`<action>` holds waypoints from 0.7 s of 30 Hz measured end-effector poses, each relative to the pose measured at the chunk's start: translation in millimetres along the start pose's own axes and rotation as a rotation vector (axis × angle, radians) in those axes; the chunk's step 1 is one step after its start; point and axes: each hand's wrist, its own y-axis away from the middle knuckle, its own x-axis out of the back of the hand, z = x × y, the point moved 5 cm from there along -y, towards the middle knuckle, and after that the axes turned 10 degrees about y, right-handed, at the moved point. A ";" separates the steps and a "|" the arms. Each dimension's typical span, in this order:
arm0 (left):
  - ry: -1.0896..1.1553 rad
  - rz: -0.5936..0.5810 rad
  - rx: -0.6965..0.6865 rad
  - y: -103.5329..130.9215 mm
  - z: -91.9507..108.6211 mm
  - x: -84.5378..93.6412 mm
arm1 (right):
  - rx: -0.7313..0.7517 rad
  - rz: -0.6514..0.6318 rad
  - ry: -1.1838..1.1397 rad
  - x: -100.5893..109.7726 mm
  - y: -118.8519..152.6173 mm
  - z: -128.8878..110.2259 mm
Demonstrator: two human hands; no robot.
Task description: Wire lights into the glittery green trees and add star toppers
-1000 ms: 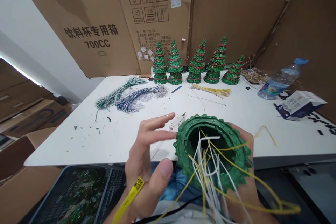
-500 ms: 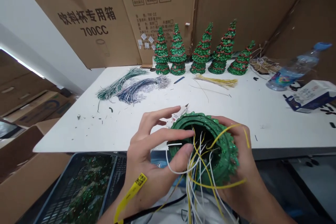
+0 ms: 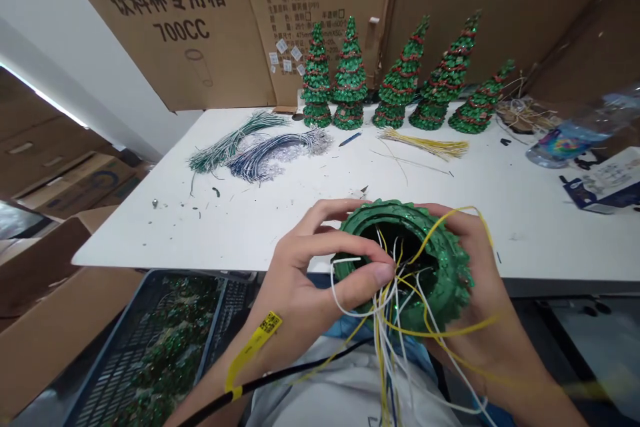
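A green glittery hollow piece (image 3: 450, 273) is held with its round opening facing me. White, yellow and a few blue wires (image 3: 383, 340) come out of the opening and hang down over my lap. My left hand (image 3: 320, 267) has thumb and index finger pinched on wires at the mouth of the opening, with other fingers behind the rim. My right hand (image 3: 480, 280) wraps round the right side of the piece, its fingertips hidden behind it.
Green trees with red garlands (image 3: 350, 80) stand at the back of the white table (image 3: 250, 213). Green wires (image 3: 215, 147), blue wires (image 3: 255, 160) and yellow wires (image 3: 430, 143) lie before them. A bottle (image 3: 560, 143) and a small box (image 3: 603, 180) are right. A blue crate (image 3: 105, 353) is lower left.
My left thumb and index finger have closed together on the wires. The view has shifted, so the table and trees appear higher and the held piece a little further right.
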 end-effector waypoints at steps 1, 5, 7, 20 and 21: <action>0.021 -0.018 0.024 -0.1 -1.3 -0.3 | -0.008 0.001 -0.002 -0.5 -0.3 -0.5; 0.041 0.007 -0.004 0.8 -3.1 0.8 | -0.006 -0.001 0.011 -3.4 0.1 -2.6; 0.042 0.020 -0.032 1.5 -3.5 0.3 | 0.016 0.012 0.038 -3.3 1.0 -4.1; -0.251 -0.117 -0.131 -6.5 3.7 4.4 | 0.110 -0.029 0.162 2.2 -3.3 -13.3; -0.223 -0.113 -0.125 -6.8 3.3 4.9 | 0.098 -0.031 0.145 1.9 -3.3 -12.7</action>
